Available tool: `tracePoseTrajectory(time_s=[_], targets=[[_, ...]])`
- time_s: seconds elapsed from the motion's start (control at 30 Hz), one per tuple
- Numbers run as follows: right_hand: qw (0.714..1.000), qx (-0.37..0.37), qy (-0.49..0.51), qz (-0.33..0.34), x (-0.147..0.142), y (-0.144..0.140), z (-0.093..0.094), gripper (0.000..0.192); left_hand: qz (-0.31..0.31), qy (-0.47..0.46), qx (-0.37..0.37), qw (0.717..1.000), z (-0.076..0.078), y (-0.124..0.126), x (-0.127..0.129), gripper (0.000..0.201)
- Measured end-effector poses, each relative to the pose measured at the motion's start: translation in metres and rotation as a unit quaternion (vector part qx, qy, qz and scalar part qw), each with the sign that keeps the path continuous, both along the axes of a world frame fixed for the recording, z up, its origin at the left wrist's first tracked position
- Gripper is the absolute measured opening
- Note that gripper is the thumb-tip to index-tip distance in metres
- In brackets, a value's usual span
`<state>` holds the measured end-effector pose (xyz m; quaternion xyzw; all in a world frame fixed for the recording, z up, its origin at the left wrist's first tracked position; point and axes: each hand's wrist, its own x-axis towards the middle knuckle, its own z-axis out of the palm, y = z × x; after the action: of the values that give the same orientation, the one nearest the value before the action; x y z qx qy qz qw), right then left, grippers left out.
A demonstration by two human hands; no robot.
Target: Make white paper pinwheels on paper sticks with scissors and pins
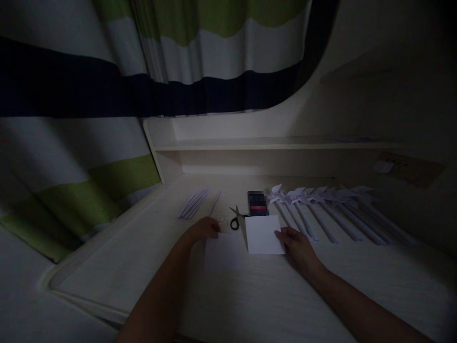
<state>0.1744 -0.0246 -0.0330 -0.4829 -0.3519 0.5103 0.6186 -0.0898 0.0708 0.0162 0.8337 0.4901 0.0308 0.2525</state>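
A white sheet of paper lies on the pale desk (271,295) in front of me, folded or lifted so its right half (263,235) stands brighter and its left half (224,251) lies flat. My left hand (203,230) rests on the sheet's top left corner. My right hand (298,244) grips the raised half's right edge. Just behind the paper lie black-handled scissors (235,220) and a small dark box (257,203).
A row of several white paper pinwheels on sticks (321,209) lies to the right. Several thin paper sticks (198,203) lie at the back left. A shelf (271,144) runs along the back. A striped curtain (89,143) hangs at left. The room is dim.
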Motion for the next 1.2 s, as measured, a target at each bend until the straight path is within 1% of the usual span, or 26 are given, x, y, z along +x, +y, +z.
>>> tracePoseTrajectory(time_s=[0.13,0.33,0.4,0.5,0.6,0.63,0.7,0.77,0.8,0.87,0.9,0.97,1.07,1.13,1.2], targets=[[0.998,-0.006,-0.061,-0.014,0.005,0.002,-0.002,0.027,0.049,0.038,0.047,0.997,0.001,0.001,-0.006,0.029],[0.996,-0.003,-0.090,-0.023,0.006,0.001,0.002,0.028,0.089,0.033,0.072,0.993,-0.002,0.000,-0.009,0.020],[0.995,-0.004,-0.095,-0.020,0.005,0.000,0.000,0.027,0.098,0.016,0.084,0.992,-0.003,0.001,-0.009,0.017],[0.995,-0.002,-0.101,-0.011,0.002,0.000,-0.002,0.026,0.103,-0.027,0.105,0.989,-0.007,0.003,-0.005,0.019],[0.994,0.003,-0.107,-0.001,-0.002,-0.001,-0.001,0.027,0.095,-0.085,0.116,0.985,-0.011,0.002,0.008,0.018],[0.994,0.005,-0.112,0.003,-0.004,-0.001,-0.001,0.027,0.091,-0.113,0.115,0.983,-0.013,-0.001,0.014,0.024],[0.992,0.006,-0.124,0.018,-0.006,-0.002,0.000,0.028,0.096,-0.240,0.053,0.965,-0.016,-0.007,0.027,0.036],[0.990,0.012,-0.137,0.033,-0.008,-0.002,0.000,0.029,0.075,-0.319,-0.015,0.944,-0.018,-0.016,0.038,0.041],[0.989,0.018,-0.142,0.039,-0.008,-0.002,0.000,0.030,0.053,-0.343,-0.045,0.937,-0.019,-0.021,0.042,0.040],[0.988,0.030,-0.146,0.047,-0.009,-0.002,0.000,0.032,-0.001,-0.354,-0.090,0.931,-0.020,-0.028,0.047,0.037],[0.988,0.033,-0.145,0.049,-0.009,-0.002,0.000,0.032,-0.012,-0.356,-0.103,0.929,-0.021,-0.030,0.049,0.035],[0.988,0.028,-0.142,0.057,-0.010,-0.003,0.001,0.032,-0.013,-0.347,-0.114,0.931,-0.023,-0.033,0.051,0.032],[0.989,0.029,-0.131,0.065,-0.013,-0.005,0.004,0.031,0.015,-0.333,-0.102,0.937,-0.029,-0.030,0.052,0.030],[0.990,0.037,-0.117,0.066,-0.015,-0.006,0.006,0.031,0.045,-0.357,-0.092,0.929,-0.031,-0.027,0.052,0.028],[0.990,0.046,-0.113,0.065,-0.016,-0.006,0.008,0.031,0.082,-0.396,-0.089,0.910,-0.031,-0.024,0.053,0.028]])
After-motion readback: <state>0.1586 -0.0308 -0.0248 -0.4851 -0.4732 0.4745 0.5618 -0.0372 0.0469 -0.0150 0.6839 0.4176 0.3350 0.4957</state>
